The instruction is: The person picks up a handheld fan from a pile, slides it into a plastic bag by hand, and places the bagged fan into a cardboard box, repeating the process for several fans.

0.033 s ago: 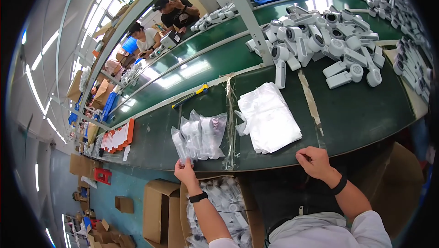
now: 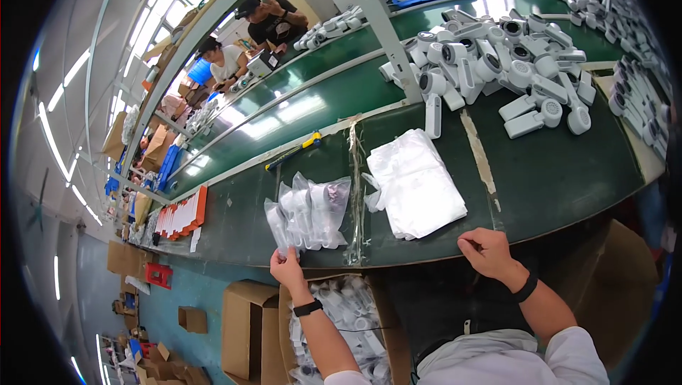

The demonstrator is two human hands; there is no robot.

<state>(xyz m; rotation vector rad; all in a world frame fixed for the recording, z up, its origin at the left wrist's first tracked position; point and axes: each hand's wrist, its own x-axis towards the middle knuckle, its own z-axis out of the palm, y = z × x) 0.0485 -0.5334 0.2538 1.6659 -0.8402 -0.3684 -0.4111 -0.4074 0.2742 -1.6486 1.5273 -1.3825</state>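
My left hand [image 2: 286,269] is closed at the table's front edge, its fingertips pinching the lower end of a clear plastic bag [image 2: 278,220]. That bag is the leftmost in a row of bagged white handheld devices [image 2: 321,211], which look like small fans. To the right lies a stack of white plastic bags [image 2: 415,185], flat on the dark green tabletop [image 2: 561,165]. My right hand [image 2: 486,252] rests at the table edge near the stack's lower right corner. Its fingers are curled in, with nothing visible in them.
Loose white handheld fans [image 2: 490,58] are heaped at the back right. A yellow-and-dark tool [image 2: 293,150] lies behind the bagged ones. Below the edge stands a cardboard box [image 2: 284,342] of bagged devices. A metal post [image 2: 380,23] rises beyond the table; other people work across the belt.
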